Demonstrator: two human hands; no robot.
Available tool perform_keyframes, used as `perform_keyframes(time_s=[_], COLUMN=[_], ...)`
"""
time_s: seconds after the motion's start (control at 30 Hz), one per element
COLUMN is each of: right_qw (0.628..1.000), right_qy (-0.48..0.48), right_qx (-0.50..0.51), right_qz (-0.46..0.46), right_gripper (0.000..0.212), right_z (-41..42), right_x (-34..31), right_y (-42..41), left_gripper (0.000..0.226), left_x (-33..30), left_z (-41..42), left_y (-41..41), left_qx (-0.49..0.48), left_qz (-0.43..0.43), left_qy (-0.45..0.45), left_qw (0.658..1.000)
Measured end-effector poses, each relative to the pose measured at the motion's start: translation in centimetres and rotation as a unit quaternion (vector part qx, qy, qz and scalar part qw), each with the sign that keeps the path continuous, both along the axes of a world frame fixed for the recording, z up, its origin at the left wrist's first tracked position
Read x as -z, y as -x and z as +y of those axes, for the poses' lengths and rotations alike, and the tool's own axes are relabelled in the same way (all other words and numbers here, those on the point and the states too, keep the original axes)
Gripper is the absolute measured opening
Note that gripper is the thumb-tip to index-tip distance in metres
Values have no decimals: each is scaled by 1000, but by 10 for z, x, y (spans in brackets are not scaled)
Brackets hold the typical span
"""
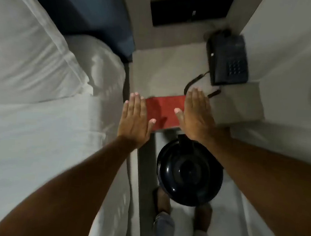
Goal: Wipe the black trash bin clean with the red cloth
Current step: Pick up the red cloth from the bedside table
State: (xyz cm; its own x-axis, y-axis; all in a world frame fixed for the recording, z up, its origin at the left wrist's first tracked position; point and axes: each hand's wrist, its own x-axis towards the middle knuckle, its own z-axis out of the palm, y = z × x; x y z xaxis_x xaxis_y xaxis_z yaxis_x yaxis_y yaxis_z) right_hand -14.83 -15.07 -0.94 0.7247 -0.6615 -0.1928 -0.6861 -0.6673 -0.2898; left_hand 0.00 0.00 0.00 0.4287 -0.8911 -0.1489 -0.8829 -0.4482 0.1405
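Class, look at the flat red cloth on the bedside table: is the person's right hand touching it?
Cannot tell. In the head view the right hand overlaps the red cloth, flat and open, but contact or hover isn't visible.

This is a hotel-style bedroom. To the left of the left hand (135, 116) lies a bed (39, 137) made up with smooth white sheets and a plump white pillow (26, 53) against a dark blue headboard (84, 11). Beyond the right hand (197, 115), a small beige bedside counter (240, 109) carries a black corded desk telephone (227, 60) with a keypad, just beside a plain wall.
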Motion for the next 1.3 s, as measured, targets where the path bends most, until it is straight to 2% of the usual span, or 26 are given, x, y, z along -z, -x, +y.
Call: perform_keyframes(time_s=[0.1,0.17,0.3,0.4,0.47,0.53,0.63,0.77,0.87,0.93,1.0,1.17,1.23,1.3], right_qw=[997,992,954,924,877,813,705,577,486,409,353,261,263,227], right_qy=[-48,-58,-117,-147,-226,-352,-518,-671,-715,-734,-743,-767,-739,-726], right_qx=[63,115,270,342,405,441,431,344,332,342,337,287,316,328], right_qz=[22,-6,-61,-91,-123,-147,-220,-315,-377,-421,-458,-511,-534,-560], right_gripper=[80,74,62,56,46,38,44,47,53,56,60,56,62,59], right_z=[8,15,21,14,2,-11,-12,18,51,74,100,155,175,192], right_x=[49,70,88,94,94,89,64,18,-6,-15,-21,-30,-29,-22], right_y=[0,-1,-13,-28,-38,-45,-45,-11,37,76,120,243,291,331], left_gripper=[77,76,78,90,96,100,105,110,96,80,68,61,64,64], left_x=[45,68,100,117,120,120,111,84,62,50,36,0,-6,-2], left_z=[-3,-4,-5,-5,-6,-6,-9,-6,7,20,37,85,100,111], left_y=[-1,2,5,9,12,12,13,35,68,96,129,228,274,314], left_qx=[32,63,96,79,71,70,59,56,81,120,167,245,277,308], left_qz=[23,34,51,73,79,70,84,146,145,136,143,185,187,165], left_qy=[-15,-21,-54,-102,-108,-113,-99,77,194,222,223,187,157,149], left_qw=[999,997,993,989,989,989,990,985,967,958,950,933,929,925])
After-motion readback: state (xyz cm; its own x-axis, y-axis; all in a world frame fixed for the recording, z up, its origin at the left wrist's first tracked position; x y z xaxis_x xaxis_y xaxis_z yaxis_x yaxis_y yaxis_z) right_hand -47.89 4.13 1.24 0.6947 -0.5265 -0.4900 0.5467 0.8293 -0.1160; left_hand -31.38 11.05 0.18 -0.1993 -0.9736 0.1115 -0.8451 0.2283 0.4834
